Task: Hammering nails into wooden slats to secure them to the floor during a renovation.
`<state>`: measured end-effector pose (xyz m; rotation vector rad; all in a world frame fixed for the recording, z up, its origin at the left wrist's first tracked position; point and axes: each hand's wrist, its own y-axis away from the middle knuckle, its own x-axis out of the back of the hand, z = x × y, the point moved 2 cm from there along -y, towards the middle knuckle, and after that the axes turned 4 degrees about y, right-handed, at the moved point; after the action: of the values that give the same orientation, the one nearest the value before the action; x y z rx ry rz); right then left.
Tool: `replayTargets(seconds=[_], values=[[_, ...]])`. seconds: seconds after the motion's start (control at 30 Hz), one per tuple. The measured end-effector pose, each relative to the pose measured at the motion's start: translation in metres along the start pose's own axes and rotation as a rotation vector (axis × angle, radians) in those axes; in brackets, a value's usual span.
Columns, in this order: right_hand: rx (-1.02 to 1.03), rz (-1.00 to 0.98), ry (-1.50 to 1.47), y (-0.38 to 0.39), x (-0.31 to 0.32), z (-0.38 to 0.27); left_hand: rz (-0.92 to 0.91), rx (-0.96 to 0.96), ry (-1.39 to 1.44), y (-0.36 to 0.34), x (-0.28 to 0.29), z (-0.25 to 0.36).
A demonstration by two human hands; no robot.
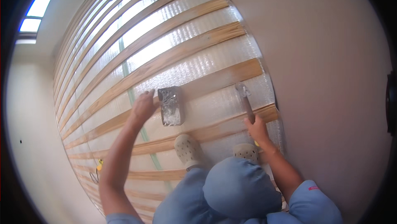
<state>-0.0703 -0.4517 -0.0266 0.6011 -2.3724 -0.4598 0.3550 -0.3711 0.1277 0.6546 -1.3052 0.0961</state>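
Observation:
My left hand (144, 107) is at the left rim of a small clear box (172, 110), fingers curled and thumb against its edge. Thin silvery pieces, too blurred to name for certain, lie inside the box. It sits over a wooden batten, in front of my feet. In my right hand (258, 129) is a hammer (248, 107), gripped by its brown handle. Its metal head points away from me, over the foil sheet between two battens near the right wall. The head is smeared, so its shape is hard to make out.
Wooden battens (223, 77) run crosswise in rows over a shiny foil sheet (194, 65) on the floor. A green strip (131, 96) crosses beneath them. My clogs (188, 147) stand among the battens. A plain wall (322, 79) rises at right; a yellow item (99, 165) lies far left.

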Motion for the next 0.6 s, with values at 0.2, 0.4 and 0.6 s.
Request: replayTargets(seconds=[0.2,0.4,0.6], values=[[-0.122,-0.265,0.029,0.014,0.046,-0.021,0.204,0.291,0.528,0.033,-0.116,0.025],[-0.001,-0.101,0.356,0.025,0.054,-0.023,0.376,0.414,0.378,0.028,-0.131,0.039],[-0.126,-0.026,0.430,0.044,0.037,-0.061,0.451,0.237,0.452,0.029,-0.122,0.009]])
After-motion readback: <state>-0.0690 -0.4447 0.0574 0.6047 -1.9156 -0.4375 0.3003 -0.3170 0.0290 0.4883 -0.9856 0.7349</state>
